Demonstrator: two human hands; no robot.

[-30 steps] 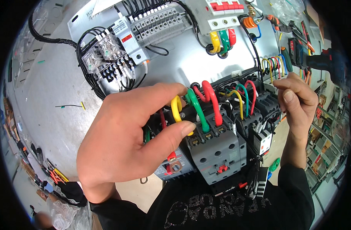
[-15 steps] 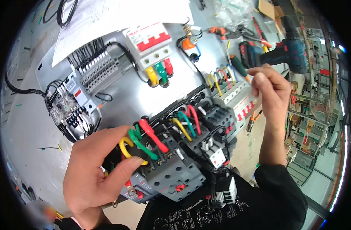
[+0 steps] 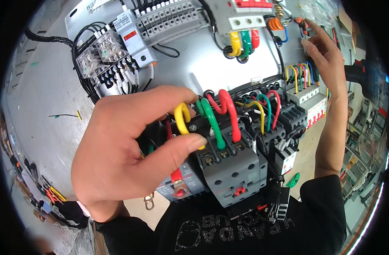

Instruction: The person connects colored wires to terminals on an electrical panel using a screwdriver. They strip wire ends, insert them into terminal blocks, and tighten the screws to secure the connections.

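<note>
My left hand (image 3: 126, 144) is closed around a short, looped yellow wire (image 3: 180, 119), its thumb and forefinger on either side. That wire rises at a grey contactor (image 3: 230, 174), beside a thick green wire (image 3: 210, 121) and a red wire (image 3: 228, 110) that run into its terminals. Far right, my right hand (image 3: 328, 55) reaches out with thumb and forefinger apart, close to an orange-and-black tool handle (image 3: 303, 29). Whether it touches the handle is hard to see. Left of the contactor, a red-sleeved ring lug (image 3: 179, 187) hangs over a grey device.
Behind stand a terminal strip (image 3: 173, 21), clear relays (image 3: 105, 46) and a large breaker (image 3: 245, 19) with yellow, green and red cables. Small breakers (image 3: 309, 104) are at right, near a cordless drill (image 3: 369, 76). Hand tools (image 3: 52, 189) lie at far left.
The view has shifted and come closer to the contactor. My right hand has moved away from the small breakers to the orange-and-black handle. My left hand keeps its pinch on the yellow wire.
</note>
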